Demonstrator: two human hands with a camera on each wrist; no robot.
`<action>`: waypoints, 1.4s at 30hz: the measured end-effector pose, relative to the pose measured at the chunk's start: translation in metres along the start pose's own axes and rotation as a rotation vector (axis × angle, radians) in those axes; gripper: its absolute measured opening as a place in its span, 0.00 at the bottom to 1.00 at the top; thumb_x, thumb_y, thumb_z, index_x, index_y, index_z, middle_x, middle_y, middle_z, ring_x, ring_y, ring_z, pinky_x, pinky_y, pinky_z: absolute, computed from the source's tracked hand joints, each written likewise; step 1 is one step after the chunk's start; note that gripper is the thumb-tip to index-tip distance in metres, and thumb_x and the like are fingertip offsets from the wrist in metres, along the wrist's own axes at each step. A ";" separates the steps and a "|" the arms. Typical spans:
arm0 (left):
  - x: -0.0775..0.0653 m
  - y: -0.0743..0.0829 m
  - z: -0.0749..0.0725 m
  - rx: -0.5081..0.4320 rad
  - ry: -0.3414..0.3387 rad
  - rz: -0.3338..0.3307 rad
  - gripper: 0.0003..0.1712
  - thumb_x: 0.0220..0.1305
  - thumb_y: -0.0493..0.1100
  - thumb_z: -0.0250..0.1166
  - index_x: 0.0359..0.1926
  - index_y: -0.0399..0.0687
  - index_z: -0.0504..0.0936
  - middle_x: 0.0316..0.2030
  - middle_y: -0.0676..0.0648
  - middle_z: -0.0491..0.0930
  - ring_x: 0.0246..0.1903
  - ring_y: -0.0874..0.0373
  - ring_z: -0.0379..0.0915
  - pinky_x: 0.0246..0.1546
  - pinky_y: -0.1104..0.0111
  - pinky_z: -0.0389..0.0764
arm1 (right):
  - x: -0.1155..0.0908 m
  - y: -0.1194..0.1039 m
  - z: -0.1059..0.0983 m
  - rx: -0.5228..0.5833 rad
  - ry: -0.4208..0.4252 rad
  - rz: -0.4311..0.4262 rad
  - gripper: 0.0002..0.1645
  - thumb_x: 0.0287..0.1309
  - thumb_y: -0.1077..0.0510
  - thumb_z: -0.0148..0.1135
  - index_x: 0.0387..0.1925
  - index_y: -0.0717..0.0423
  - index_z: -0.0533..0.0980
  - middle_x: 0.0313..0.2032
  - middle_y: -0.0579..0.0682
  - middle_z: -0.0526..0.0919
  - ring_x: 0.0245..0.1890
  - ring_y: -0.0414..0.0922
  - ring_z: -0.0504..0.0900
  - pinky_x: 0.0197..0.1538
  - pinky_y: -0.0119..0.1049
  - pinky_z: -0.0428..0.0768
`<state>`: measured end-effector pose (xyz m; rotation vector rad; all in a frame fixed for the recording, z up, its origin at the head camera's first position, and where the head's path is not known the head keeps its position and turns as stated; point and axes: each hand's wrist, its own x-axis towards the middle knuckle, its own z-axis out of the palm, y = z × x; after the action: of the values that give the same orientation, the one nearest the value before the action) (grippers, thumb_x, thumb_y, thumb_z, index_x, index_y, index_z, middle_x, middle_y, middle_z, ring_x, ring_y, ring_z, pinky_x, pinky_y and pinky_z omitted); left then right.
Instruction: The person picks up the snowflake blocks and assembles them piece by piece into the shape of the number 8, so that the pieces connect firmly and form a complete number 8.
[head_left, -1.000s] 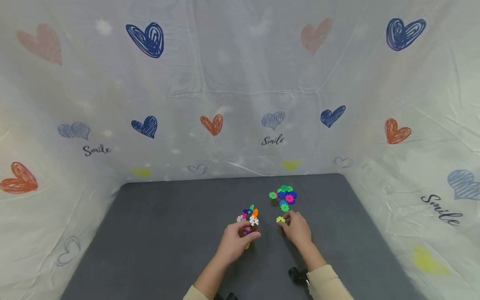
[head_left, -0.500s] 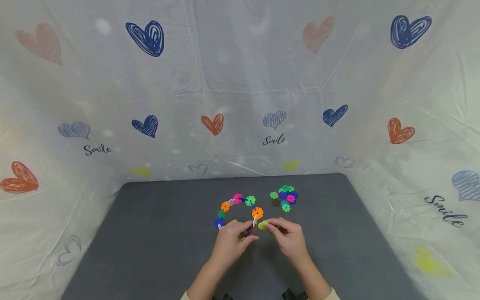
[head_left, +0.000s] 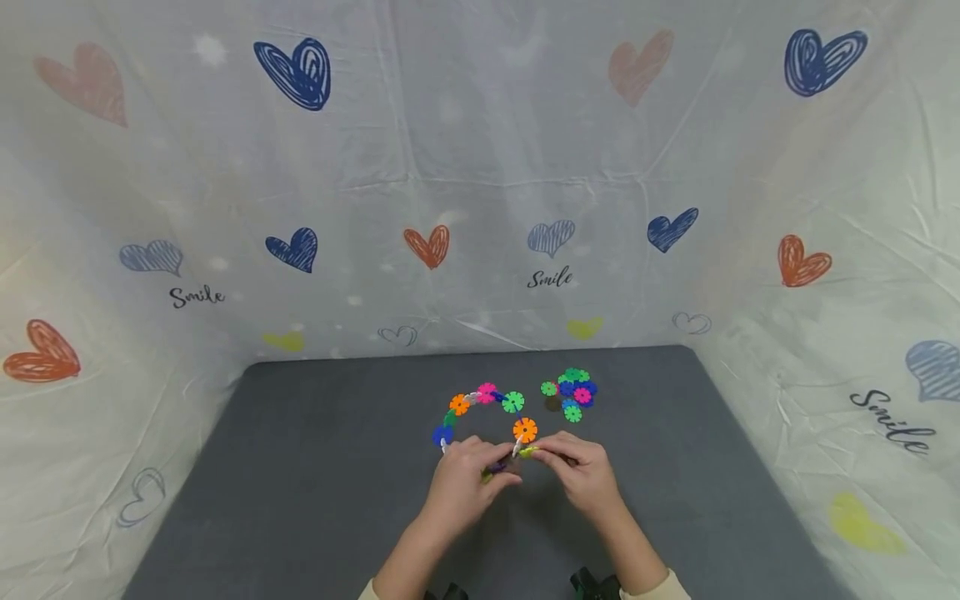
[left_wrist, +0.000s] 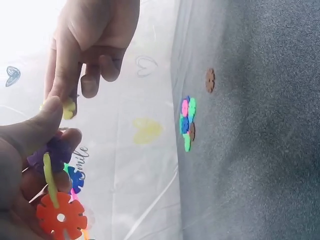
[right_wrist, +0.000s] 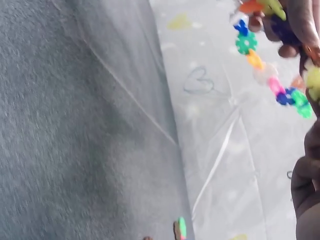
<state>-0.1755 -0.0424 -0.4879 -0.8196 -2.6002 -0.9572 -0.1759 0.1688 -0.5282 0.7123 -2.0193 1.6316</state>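
A chain of colourful notched plastic discs arcs over the table, with an orange disc (head_left: pixel 525 430), a green disc (head_left: pixel 513 402) and a pink disc (head_left: pixel 487 392) in it. My left hand (head_left: pixel 465 482) grips its near part; a purple disc (left_wrist: pixel 50 156) and an orange-red disc (left_wrist: pixel 61 217) show at those fingers in the left wrist view. Between thumb and finger, my right hand (head_left: pixel 583 473) pinches a yellow disc (head_left: pixel 528 452) against a white disc (head_left: pixel 517 445) at the chain's end. Fingers hide whether the two interlock.
Behind the right hand lies a small pile of loose discs (head_left: pixel 573 394) in green, blue, pink and brown. A single brown disc (left_wrist: pixel 210 80) lies apart on the dark grey tabletop (head_left: pixel 315 467). A heart-printed cloth (head_left: pixel 480 167) surrounds the back and sides.
The right hand has brought the yellow disc left from near the pile to the chain's end. The chain in the left hand has turned, so its arc now shows widely beyond the hands.
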 end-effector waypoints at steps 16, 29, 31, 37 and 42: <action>0.003 0.003 -0.005 0.107 -0.086 0.074 0.18 0.51 0.55 0.77 0.42 0.54 0.90 0.28 0.60 0.85 0.26 0.69 0.66 0.34 0.72 0.65 | -0.003 -0.001 0.000 0.021 -0.085 0.037 0.11 0.53 0.77 0.67 0.36 0.64 0.87 0.32 0.58 0.89 0.22 0.44 0.80 0.25 0.32 0.78; -0.006 -0.009 0.014 -0.195 -0.063 -0.370 0.28 0.56 0.51 0.78 0.53 0.46 0.78 0.30 0.58 0.81 0.26 0.66 0.69 0.27 0.73 0.73 | -0.019 0.040 -0.020 -0.461 0.077 0.482 0.11 0.59 0.55 0.73 0.42 0.56 0.86 0.33 0.47 0.88 0.27 0.42 0.83 0.33 0.35 0.82; -0.007 -0.013 0.015 -0.290 -0.052 -0.420 0.31 0.59 0.52 0.75 0.58 0.48 0.71 0.30 0.56 0.81 0.27 0.64 0.70 0.28 0.71 0.73 | -0.023 0.052 -0.024 -0.612 0.019 0.606 0.14 0.58 0.53 0.74 0.43 0.55 0.86 0.34 0.47 0.85 0.31 0.41 0.81 0.37 0.38 0.81; -0.011 -0.025 0.022 -0.448 -0.087 -0.446 0.28 0.67 0.51 0.68 0.64 0.57 0.70 0.32 0.51 0.83 0.30 0.62 0.70 0.29 0.71 0.74 | -0.025 0.063 -0.029 -0.700 -0.121 0.709 0.11 0.55 0.55 0.76 0.38 0.54 0.83 0.34 0.49 0.79 0.34 0.45 0.78 0.39 0.46 0.78; -0.010 -0.027 0.027 -0.517 -0.074 -0.454 0.22 0.68 0.52 0.67 0.60 0.54 0.79 0.39 0.47 0.82 0.34 0.55 0.74 0.32 0.70 0.76 | -0.024 0.057 -0.033 -0.686 -0.141 0.787 0.15 0.57 0.50 0.74 0.31 0.52 0.77 0.27 0.45 0.79 0.26 0.42 0.75 0.30 0.40 0.74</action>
<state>-0.1839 -0.0459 -0.5264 -0.3589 -2.6888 -1.8052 -0.1932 0.2130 -0.5798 -0.2649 -2.9338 1.0562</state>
